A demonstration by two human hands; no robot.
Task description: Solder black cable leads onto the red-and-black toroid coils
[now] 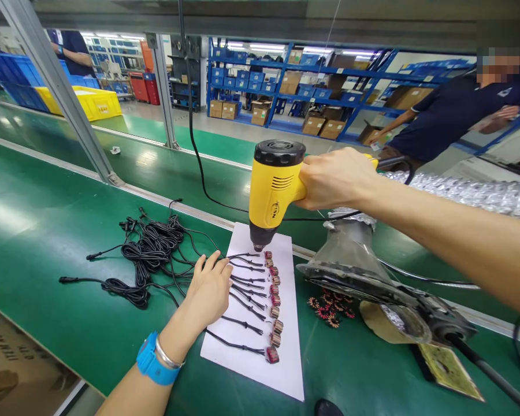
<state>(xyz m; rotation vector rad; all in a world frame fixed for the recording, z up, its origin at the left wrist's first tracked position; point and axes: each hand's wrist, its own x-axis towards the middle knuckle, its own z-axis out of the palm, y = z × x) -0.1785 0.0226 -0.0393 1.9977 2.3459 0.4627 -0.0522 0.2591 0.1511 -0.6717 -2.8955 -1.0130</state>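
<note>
Right grip (338, 176) is clamping round handle of yellow heat gun (272, 188), which is hanging nozzle-down over far end of white sheet (253, 372) on green desk (112, 329). Left grip (210, 290) is lying flat on black leads (245, 348), fingers extended, clamping nothing. Heat gun is probably feeling moderately heavy, stiff, nozzle perhaps hot: handle is offering safest hold. Leads are looking light, bendy. I am counting one heat gun, one sheet, about ten toroid coils (275, 300); leads are overlapping, number uncertain.
</note>
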